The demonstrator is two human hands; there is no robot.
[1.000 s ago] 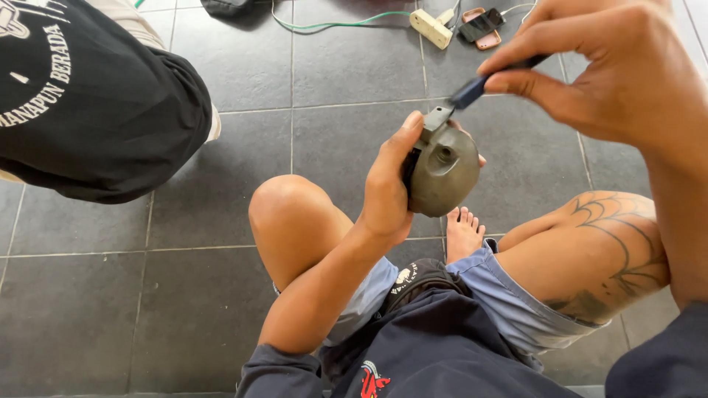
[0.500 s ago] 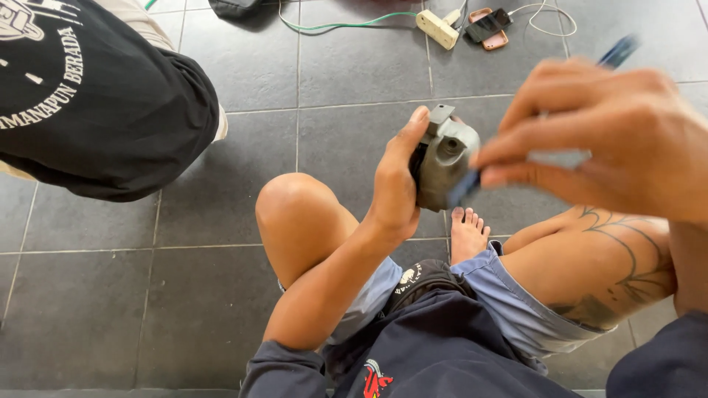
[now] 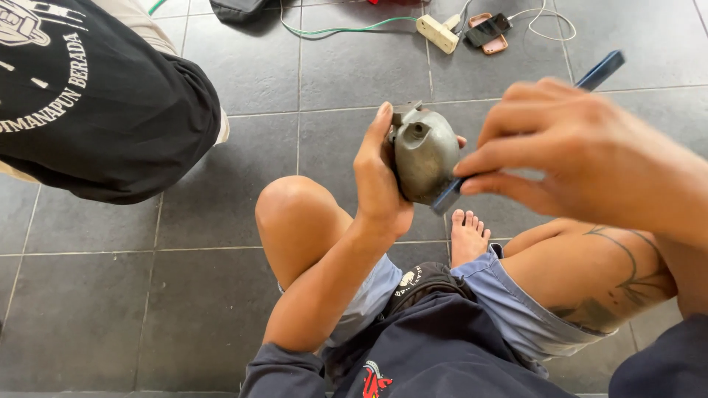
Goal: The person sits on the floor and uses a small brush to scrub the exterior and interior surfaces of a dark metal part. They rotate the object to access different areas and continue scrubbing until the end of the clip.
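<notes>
Now, head view, places given from the casing:
Casing (image 3: pixel 425 153): grey, rounded metal part with a short neck on top, held in the air above the raised knee (image 3: pixel 295 210).
Left hand (image 3: pixel 380 180): wrapped around the casing's left side, thumb up along its edge, fingertips just showing past its right side; a firm, closed hold.
Right hand (image 3: pixel 590 151): right of the casing and nearer the camera, fingers pinched shut on the tool.
Tool (image 3: pixel 448 194): slim, dark blue handle; its lower end touches the casing's lower right edge, its upper end (image 3: pixel 601 70) sticks out above the knuckles, up and to the right.
Foot (image 3: pixel 468 234): bare, just below the casing, on the floor.
Floor (image 3: pixel 243 81): dark grey tiles, under everything.
Other person (image 3: pixel 96 103): well left of the casing, black shirt with pale print, only the torso showing.
Power strip (image 3: pixel 438 33): cream, well above the casing, with a green cable (image 3: pixel 339 29) running left from it.
Phone (image 3: pixel 488 31): just right of the strip, dark, on an orange case, a white cord beside it.
</notes>
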